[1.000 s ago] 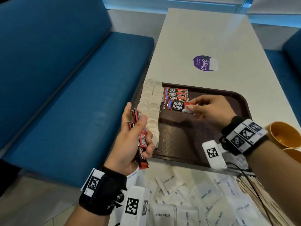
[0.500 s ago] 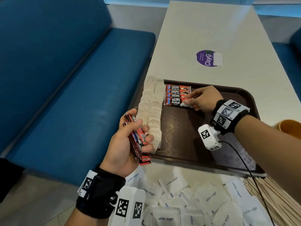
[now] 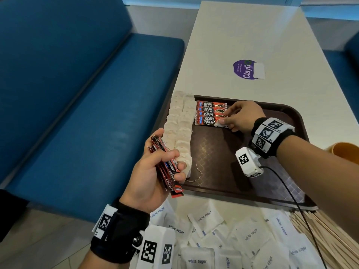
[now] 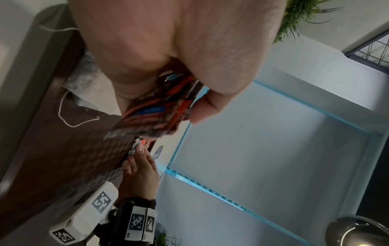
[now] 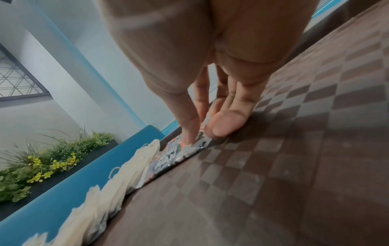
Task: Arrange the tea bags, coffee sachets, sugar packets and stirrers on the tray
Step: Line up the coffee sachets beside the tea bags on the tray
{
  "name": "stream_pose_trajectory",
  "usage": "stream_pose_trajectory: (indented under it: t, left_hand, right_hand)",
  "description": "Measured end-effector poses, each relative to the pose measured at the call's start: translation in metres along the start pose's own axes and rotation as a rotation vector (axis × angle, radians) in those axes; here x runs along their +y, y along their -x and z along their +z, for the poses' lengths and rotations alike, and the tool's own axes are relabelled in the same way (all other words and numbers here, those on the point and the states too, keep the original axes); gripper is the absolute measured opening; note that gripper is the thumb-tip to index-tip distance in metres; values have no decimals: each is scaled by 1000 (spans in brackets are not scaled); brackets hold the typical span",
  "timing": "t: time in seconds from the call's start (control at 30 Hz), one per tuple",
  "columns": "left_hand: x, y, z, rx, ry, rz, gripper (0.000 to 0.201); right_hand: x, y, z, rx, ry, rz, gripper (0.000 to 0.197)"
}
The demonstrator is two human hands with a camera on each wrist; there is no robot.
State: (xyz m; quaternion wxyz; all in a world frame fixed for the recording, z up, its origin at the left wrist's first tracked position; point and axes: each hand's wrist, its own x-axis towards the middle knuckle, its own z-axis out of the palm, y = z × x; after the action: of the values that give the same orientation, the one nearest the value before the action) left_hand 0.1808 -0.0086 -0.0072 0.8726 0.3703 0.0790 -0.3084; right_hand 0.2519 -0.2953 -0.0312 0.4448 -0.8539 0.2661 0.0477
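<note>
Right fingers: we see thumb and fingers (image 5: 223, 128) of the right hand (image 3: 242, 117) nearly together, tips pinching the right end of the nearest sachet (image 3: 208, 120) flat on the tray (image 3: 291, 191).
Left fingers: curled tight with the thumb, the left hand (image 3: 149, 175) clamps a sachet stack (image 3: 167, 169) over the tray's left near corner.
Sachet axis: the four laid sachets (image 3: 210, 111) run left to right, overlapping in a column, printed faces up; the held stack's long axis runs near to far, tilted.
Tea bags: two columns of tea bags (image 3: 180, 133) run near to far along the tray's left edge, just beside the sachets; a loose string (image 3: 194, 176) curls at the near end.
Off the tray: sugar packets (image 3: 223, 239) lie heaped on the surface (image 3: 252, 35) at the near side; stirrers (image 3: 330, 235) fan out at the right of them.
Right wrist view: only here do we see the fingertips meeting on the sachet's end, and the tray's chequered floor up close.
Left wrist view: only here do we see the stack's underside in the grip; the right hand appears small beyond it.
Head view: only this one shows us sugar, stirrers, a purple sticker (image 3: 244, 69) and an orange cup (image 3: 344, 150).
</note>
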Motion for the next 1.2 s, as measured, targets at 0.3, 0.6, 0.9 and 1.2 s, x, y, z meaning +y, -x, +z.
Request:
stream_pose_trajectory:
  t: [0.3, 0.6, 0.9, 1.2]
  left_hand:
    - [0, 9, 12, -48, -182, 7, 77]
    - [-6, 21, 27, -119, -354, -64, 35]
    - [-8, 18, 22, -93, -306, -56, 46]
    - [-17, 9, 28, 44, -190, 16, 38]
  right_hand:
    - [-22, 41, -17, 35, -102, -163, 10]
    - [-56, 137, -16, -183, -250, -367, 32]
    - [-32, 149, -33, -192, -315, -423, 14]
    - [-20, 156, -41, -198, -373, -550, 32]
